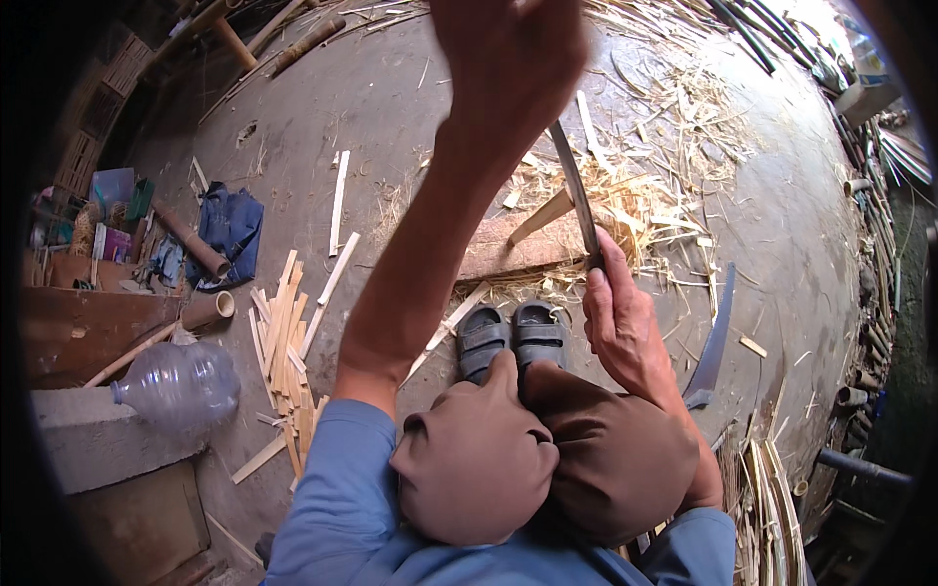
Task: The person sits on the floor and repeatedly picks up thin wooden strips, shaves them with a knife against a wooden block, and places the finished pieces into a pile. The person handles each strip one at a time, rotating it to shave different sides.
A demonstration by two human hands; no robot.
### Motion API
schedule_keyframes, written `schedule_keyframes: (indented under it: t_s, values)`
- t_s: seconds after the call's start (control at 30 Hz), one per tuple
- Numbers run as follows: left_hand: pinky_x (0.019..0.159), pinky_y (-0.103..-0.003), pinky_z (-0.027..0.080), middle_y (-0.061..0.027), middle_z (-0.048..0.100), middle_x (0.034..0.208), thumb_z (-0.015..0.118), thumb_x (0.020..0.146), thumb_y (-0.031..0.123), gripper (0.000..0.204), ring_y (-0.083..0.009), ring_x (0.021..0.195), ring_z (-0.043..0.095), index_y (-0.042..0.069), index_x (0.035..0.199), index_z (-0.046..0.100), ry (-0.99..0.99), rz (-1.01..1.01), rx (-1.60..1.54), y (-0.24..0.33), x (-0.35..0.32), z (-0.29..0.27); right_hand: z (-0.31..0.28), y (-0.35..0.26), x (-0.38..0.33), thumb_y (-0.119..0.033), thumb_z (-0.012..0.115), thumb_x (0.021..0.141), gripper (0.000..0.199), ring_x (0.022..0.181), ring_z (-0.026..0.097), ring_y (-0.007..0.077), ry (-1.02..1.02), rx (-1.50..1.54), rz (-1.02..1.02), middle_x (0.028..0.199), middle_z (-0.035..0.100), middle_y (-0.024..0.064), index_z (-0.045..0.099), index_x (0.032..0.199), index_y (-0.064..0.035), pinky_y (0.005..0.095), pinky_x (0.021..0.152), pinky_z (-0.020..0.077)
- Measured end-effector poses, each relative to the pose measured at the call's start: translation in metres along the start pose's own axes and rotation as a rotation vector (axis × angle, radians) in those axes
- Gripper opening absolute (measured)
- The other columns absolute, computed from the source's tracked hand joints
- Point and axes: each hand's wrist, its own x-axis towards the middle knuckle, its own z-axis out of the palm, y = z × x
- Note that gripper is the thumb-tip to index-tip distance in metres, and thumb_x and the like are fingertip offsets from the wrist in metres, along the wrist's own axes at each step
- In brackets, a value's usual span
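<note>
My left hand (pixel 513 59) is raised high at the top edge, close to the camera. Its fingers look curled in, but blur and the frame edge hide what they hold, if anything. In my right hand (pixel 625 313), beside my knee, is a long knife (pixel 576 190) with a dark, narrow blade pointing up and away. Against or just behind that blade is a pale wedge-shaped strip (pixel 540 219), slanting over a wooden block (pixel 489 252) on the floor. Shavings (pixel 635 210) are heaped around the block's right end.
A saw-like blade (pixel 716 337) lies right of my right hand. Pale split strips (pixel 283 356) pile up at left, near a clear plastic jug (pixel 181 384). Blue cloth (pixel 230 234) and a bamboo tube (pixel 191 239) lie farther left. More strips (pixel 767 508) are bundled at lower right.
</note>
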Motion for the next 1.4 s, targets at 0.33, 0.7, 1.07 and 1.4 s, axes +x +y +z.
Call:
schedule_keyframes:
  t_s: [0.33,0.7,1.07,1.4]
  values:
    - [0.111,-0.055,0.038,-0.0106,0.064,0.13,0.053,0.099,0.045,0.039,-0.0285,0.126,0.057,0.014,0.107,0.074,-0.899,-0.199,-0.123,-0.014,-0.077,0.046,-0.003,-0.004,0.006,-0.02,0.04,0.104,0.044,0.096,0.063,0.0513,-0.05,-0.059,0.01,0.103,0.064,0.0334,0.036,0.147,-0.0105,0.0546,0.082,0.0464]
    - [0.095,-0.042,0.051,-0.0118,0.073,0.105,0.054,0.099,0.043,0.044,-0.0237,0.093,0.069,0.003,0.103,0.071,-0.727,-0.305,-0.192,-0.021,-0.119,0.0,0.049,0.054,0.021,-0.024,0.042,0.103,0.045,0.082,0.062,0.0535,-0.054,-0.045,-0.206,0.081,0.063,0.0333,0.036,0.146,-0.0125,0.0582,0.075,0.047]
    - [0.081,-0.03,0.052,-0.0044,0.065,0.095,0.078,0.086,0.021,0.035,-0.0159,0.087,0.063,0.005,0.115,0.068,-0.552,-0.775,-0.331,0.043,-0.126,-0.096,0.053,0.043,0.035,-0.031,0.056,0.097,0.037,0.083,0.062,0.0485,-0.108,0.022,-0.097,0.085,0.062,0.031,0.047,0.111,0.0023,0.0528,0.073,0.0475]
    - [0.057,-0.021,0.042,0.0048,0.058,0.07,0.08,0.085,0.018,0.022,-0.0043,0.063,0.05,0.005,0.1,0.07,-0.499,-1.087,-0.528,0.043,-0.122,-0.04,0.051,0.073,0.063,-0.018,0.053,0.095,0.022,0.069,0.06,0.0462,0.01,-0.065,-0.228,0.076,0.06,0.0249,0.042,0.1,0.0007,0.0534,0.065,0.046]
